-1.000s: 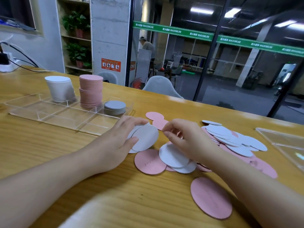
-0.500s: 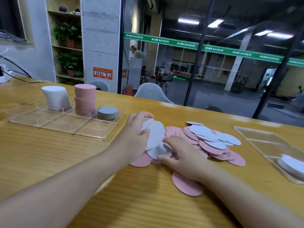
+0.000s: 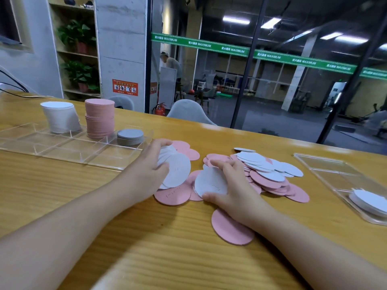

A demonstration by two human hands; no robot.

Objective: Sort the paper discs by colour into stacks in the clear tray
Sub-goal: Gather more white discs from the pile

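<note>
Step in hand: gathering white discs. Left hand [image 3: 146,170], grip curled round a fan of white discs [image 3: 178,170]. Right hand [image 3: 232,191], grip pinching one white disc [image 3: 210,183] off the loose pile [image 3: 270,174] beside it. Next, by judgement: add it to the fan, carry to the clear tray [image 3: 62,147] beyond the left grip.

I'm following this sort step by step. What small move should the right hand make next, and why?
Probably lift the white disc that the right hand pinches and pass it to the fan of white discs gripped by the left hand. That gathers the whites into one bunch before they go to the white stack in the clear tray.
</note>
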